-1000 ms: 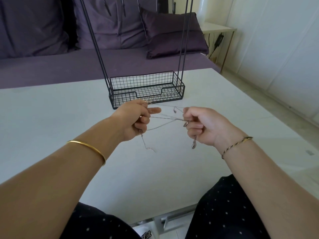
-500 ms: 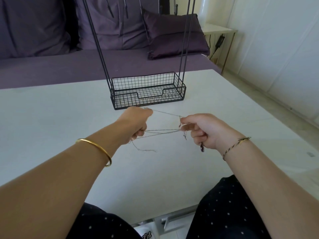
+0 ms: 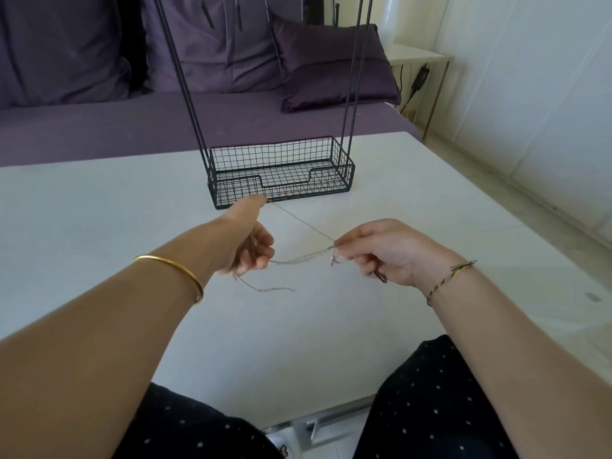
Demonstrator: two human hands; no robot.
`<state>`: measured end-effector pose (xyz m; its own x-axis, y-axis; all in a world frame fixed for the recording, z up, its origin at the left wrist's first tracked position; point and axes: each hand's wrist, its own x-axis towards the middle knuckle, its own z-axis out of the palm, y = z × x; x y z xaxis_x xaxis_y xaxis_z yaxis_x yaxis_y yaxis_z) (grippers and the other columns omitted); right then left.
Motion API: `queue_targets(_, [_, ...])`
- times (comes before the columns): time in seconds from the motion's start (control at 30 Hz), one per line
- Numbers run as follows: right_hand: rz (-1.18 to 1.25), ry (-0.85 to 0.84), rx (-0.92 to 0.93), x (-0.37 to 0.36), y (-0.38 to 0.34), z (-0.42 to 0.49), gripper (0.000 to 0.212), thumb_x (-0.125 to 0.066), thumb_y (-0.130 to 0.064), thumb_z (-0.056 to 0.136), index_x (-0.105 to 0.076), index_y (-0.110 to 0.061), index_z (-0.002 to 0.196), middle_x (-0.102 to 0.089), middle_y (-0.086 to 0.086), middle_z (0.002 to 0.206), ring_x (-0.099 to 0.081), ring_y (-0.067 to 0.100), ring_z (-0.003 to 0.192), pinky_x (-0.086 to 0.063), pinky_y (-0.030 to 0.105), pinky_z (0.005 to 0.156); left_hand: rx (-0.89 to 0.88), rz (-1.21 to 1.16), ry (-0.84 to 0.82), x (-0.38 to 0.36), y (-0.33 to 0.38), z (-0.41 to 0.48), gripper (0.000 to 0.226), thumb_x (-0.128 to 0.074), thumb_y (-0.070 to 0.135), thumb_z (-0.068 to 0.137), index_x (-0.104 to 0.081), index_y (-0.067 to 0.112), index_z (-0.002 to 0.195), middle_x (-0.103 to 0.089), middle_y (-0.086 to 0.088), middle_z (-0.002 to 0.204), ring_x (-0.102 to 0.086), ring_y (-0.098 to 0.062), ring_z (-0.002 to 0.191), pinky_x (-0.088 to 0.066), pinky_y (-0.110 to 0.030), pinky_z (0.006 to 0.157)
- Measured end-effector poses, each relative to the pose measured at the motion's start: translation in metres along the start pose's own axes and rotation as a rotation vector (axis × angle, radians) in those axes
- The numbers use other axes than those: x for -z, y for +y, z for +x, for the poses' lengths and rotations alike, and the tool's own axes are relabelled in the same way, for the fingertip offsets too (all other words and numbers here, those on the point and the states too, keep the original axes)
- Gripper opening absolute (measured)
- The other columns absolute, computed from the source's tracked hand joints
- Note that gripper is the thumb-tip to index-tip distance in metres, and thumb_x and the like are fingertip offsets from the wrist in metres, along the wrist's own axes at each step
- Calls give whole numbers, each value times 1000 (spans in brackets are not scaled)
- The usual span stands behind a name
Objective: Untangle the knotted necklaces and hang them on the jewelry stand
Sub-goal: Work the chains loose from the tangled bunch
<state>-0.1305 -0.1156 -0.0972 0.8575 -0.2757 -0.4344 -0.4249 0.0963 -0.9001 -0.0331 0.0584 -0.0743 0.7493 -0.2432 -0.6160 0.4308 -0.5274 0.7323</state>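
One white table [image 3: 99, 226], necklaces [image 3: 301, 258] held above, jewelry stand [image 3: 281, 190]; purple sofa [image 3: 99, 127] behind.

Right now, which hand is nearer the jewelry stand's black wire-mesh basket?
Left. The left hand has its thumb by the front of the black wire-mesh basket; the right hand is nearer the person.

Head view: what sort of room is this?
Most likely a home bedroom or lounge: a purple-covered bed or sofa with cushions sits behind the white table, and a small side table with a charger cable stands by the wall.
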Motion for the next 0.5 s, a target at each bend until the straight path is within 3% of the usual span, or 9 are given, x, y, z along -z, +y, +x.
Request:
queue_targets(0.13, [-60, 42, 47, 2, 5, 5, 18, -65, 5, 84, -58, -2, 69, -54, 9, 59, -37, 8, 41, -29, 14, 36, -6, 22, 128, -6, -5, 7, 53, -26, 49, 97, -48, 3, 82, -51, -7, 45, -42, -16, 32, -22, -11, 32])
queue_targets(0.33, [-1, 89, 54, 8, 10, 12, 17, -61, 6, 86, -59, -3, 71, -51, 11, 64, -33, 6, 32, -21, 13, 35, -37, -7, 248, -17, -11, 18, 53, -22, 44, 98, -50, 0, 89, -62, -16, 62, -50, -20, 29, -26, -10, 31])
queue_targets(0.43, [4, 92, 57, 6, 11, 10, 19, -57, 5, 89, -56, -6, 73, -49, 10, 66, -34, 5, 30, -18, 11, 35, -130, 131, 365, -14, -11, 22, 45, -26, 37, 95, -54, 1, 94, -64, -9, 50, -52, -20, 39, -33, -20, 43])
queue_targets(0.5, [-32, 107, 78, 4, 13, 10, 21, -52, 4, 92, -53, -7, 74, -49, 10, 69, -35, 5, 29, -17, 10, 35, -168, 282, 399, -11, -14, 22, 35, -32, 28, 93, -55, 2, 90, -68, -8, 58, -50, -19, 41, -35, -21, 48])
